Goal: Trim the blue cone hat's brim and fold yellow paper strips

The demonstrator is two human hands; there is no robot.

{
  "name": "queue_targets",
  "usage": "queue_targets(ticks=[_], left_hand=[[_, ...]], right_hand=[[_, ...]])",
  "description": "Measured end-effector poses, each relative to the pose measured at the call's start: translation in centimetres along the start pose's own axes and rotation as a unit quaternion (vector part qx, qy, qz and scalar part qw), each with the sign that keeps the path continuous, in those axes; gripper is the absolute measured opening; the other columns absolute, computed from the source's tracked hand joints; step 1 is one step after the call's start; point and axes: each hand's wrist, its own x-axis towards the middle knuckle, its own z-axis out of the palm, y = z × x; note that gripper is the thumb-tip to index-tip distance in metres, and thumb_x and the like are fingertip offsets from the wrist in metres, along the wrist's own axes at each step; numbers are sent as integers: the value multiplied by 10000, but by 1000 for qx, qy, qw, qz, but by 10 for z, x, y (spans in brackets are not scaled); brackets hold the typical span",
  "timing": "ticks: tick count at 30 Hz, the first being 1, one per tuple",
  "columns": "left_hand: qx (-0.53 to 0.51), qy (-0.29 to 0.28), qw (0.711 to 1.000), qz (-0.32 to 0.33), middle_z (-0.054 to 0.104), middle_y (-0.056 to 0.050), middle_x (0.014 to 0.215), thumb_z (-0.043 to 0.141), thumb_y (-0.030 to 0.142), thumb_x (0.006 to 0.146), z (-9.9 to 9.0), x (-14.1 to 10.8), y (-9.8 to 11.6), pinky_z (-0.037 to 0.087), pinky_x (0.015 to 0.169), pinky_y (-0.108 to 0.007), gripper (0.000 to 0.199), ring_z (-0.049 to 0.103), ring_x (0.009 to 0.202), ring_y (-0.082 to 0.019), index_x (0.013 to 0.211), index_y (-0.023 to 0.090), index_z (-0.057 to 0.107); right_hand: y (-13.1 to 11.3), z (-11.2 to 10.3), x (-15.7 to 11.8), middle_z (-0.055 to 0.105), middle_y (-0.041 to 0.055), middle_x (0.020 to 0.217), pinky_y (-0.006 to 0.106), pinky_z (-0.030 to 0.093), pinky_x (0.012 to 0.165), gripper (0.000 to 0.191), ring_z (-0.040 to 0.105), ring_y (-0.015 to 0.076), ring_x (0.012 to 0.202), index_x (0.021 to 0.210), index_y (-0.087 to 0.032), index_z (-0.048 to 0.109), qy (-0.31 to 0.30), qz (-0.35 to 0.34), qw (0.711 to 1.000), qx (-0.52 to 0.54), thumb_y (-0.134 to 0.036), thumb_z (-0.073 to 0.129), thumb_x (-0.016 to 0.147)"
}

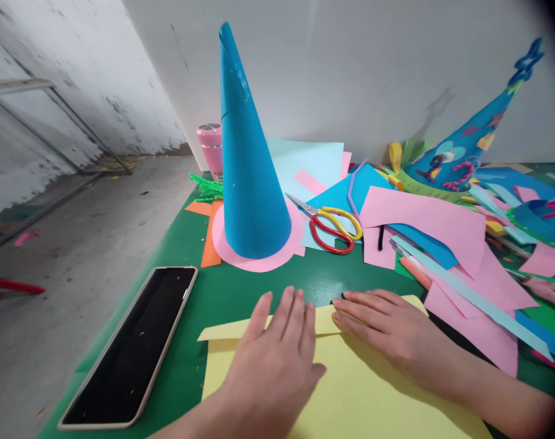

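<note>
A sheet of yellow paper lies at the table's front, its far edge folded over into a narrow strip. My left hand rests on that strip with fingers stretched out, left of the middle. Farther right, my right hand lies flat with its fingertips on the same fold. Neither hand grasps anything. Beyond them stands a blue paper cone on a round pink paper brim. Scissors with one red and one yellow handle lie right of the cone, blades pointing left.
A smartphone lies left of the yellow sheet on the green table. A pink bottle and green pipe cleaners are behind the cone. Pink paper scraps and a decorated cone hat crowd the right.
</note>
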Motion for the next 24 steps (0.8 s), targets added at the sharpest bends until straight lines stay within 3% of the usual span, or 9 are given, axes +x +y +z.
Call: queue_targets(ticks=[4, 12, 20, 24], left_hand=[[-54, -77, 995, 10, 483, -167, 1258, 219, 576, 825, 7, -1, 15, 310, 903, -449, 682, 468, 1154, -289, 1201, 83, 503], [-62, -22, 998, 4, 467, -178, 1277, 252, 624, 800, 13, -14, 19, 11, 1025, -424, 743, 407, 1194, -302, 1205, 47, 487], [-93, -73, 993, -10, 401, -149, 1336, 214, 610, 817, 8, -15, 18, -67, 1021, -405, 731, 328, 1255, -277, 1260, 66, 421], [-87, -54, 995, -4, 416, -167, 1321, 243, 607, 813, 10, -16, 18, -55, 1024, -414, 731, 351, 1239, -287, 1253, 53, 429]], right_hand=[[-1, 3, -3, 508, 1, 1282, 394, 410, 839, 393, 485, 217, 1133, 1213, -242, 493, -5, 18, 1000, 13, -124, 344, 870], [-2, 0, -4, 505, -22, 1284, 393, 397, 837, 378, 485, 212, 1125, 1182, -272, 519, -1, 36, 999, 12, -149, 306, 895], [-2, 0, -4, 517, -1, 1274, 391, 406, 822, 384, 496, 207, 1110, 1188, -249, 520, 10, 32, 999, 4, -151, 290, 896], [-2, -3, -2, 545, 7, 1243, 380, 435, 795, 385, 520, 205, 1087, 1175, -260, 531, 8, 26, 1000, 3, -120, 347, 867]])
